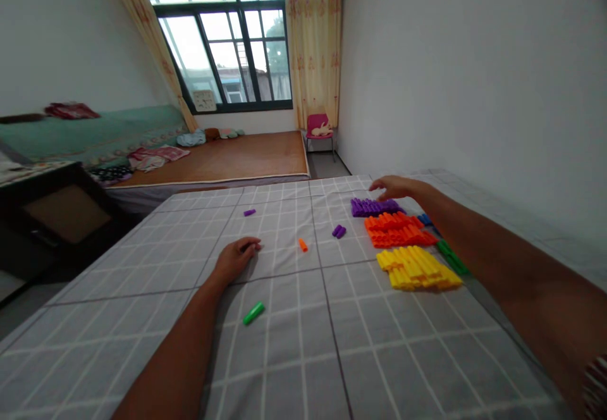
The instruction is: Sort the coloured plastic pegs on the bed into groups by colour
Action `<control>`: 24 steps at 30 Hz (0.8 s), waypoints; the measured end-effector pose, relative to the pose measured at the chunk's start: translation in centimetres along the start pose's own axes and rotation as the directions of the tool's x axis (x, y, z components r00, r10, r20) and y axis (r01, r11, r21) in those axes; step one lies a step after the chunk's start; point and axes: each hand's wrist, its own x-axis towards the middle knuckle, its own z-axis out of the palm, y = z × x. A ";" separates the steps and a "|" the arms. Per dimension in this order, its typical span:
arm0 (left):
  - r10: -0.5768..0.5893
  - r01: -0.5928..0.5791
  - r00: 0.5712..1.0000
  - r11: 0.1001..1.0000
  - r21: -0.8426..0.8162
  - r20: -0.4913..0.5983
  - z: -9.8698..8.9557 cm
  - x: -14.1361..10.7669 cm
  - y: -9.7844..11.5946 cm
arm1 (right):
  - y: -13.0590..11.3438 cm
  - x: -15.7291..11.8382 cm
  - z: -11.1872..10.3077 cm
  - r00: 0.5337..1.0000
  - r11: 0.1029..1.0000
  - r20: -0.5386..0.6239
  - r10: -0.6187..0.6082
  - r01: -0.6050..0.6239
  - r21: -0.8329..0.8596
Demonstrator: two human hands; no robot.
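Observation:
My left hand (236,259) rests on the grey checked cloth, its fingers loosely bent and a little apart, with nothing visible in them. Nearest to it lie a green plastic tube (253,313), like a pen cap, and an orange one (303,245). My right hand (392,186) hovers at the far edge of a purple pile of tubes (372,207), fingers apart and bent downward. In front of that pile lie an orange pile (396,230) and a yellow pile (417,268). Green tubes (451,257) and blue tubes (425,219) are partly hidden by my right forearm.
Two purple tubes (338,231) lie mid-table, and another purple tube (249,212) lies farther left. The table's checked cloth (289,357) reaches the white wall on the right. Beyond are a low bed (246,154), a pink chair (317,124) and a dark cabinet (66,211).

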 end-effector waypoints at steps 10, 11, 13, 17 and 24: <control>-0.004 0.003 1.000 0.998 -0.055 -0.020 0.6 -0.4 0.5 | -25.9 9.0 4.2 0.928 0.931 -0.087 -0.363 0.366 0.018; 0.001 -0.003 1.000 0.998 -0.067 -0.016 0.7 -0.4 0.4 | -28.2 10.2 4.6 0.936 0.940 -0.099 -0.338 0.341 0.025; 0.011 -0.012 1.000 0.997 -0.081 -0.008 0.7 -0.4 0.3 | -32.0 12.5 5.4 0.951 0.956 -0.113 -0.286 0.292 0.037; -0.003 0.003 1.000 0.998 -0.069 0.003 0.8 -0.4 0.3 | -36.6 15.2 6.5 0.961 0.967 -0.124 -0.249 0.254 0.031; 0.008 -0.007 1.000 0.999 -0.048 0.015 0.3 -0.3 0.4 | -35.7 14.0 6.2 0.957 0.964 -0.131 -0.259 0.265 0.031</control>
